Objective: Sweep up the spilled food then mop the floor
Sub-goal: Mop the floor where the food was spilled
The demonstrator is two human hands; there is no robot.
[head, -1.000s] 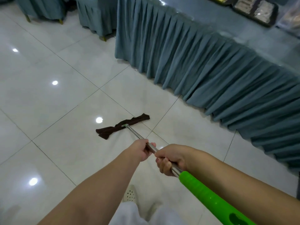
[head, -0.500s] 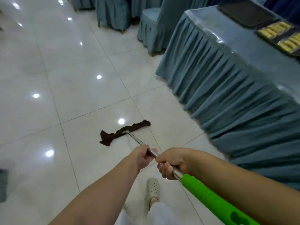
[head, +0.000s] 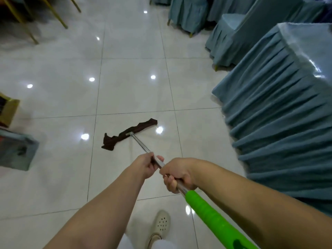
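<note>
1. Down on the glossy white tiled floor (head: 53, 177), a mop (head: 142, 144) is held out in front, its dark brown cloth head (head: 129, 134) lying flat on a tile, pretty crumpled, spread to both sides of the metal shaft.
2. That shaft is gripped by the left hand (head: 146, 166), fingers curled around it, further down toward the head.
3. Just behind it, the right hand (head: 177, 175) is wrapped tight around the shaft too, right where the bare metal meets the bright green grip (head: 212, 218). The two hands are almost touching.
4. A table draped in a pleated teal skirt (head: 278, 123) is seen on the right, well apart from the mop head, with teal-covered chairs (head: 226, 38) beyond it.
5. One cream perforated clog (head: 161, 225) is visible at the bottom, planted on the tiles under the arms.
6. At the left edge a teal box-like thing (head: 16, 151) is parked; it's too blurry to say what it is.
</note>
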